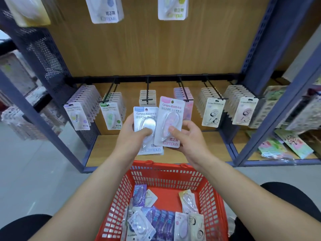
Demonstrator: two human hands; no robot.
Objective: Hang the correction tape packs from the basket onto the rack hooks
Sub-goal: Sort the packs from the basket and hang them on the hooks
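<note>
Left hand (133,136): holds a blue-headed correction tape pack (147,131) upright, thumb pressed on its blister front, fingers hidden behind the card.
Right hand (186,136): grips a pink-headed correction tape pack (169,121), thumb on the front, fingers curled behind; its left edge overlaps the blue pack.
Both packs: above the red basket (166,173), in front of the middle rack hooks (147,89).
Basket: more packs lie loose near its bottom.

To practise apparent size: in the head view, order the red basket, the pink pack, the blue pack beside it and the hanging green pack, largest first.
1. red basket
2. pink pack and blue pack: alike, unranked
3. green pack, smallest, though farther away, so true size is unsure
</note>
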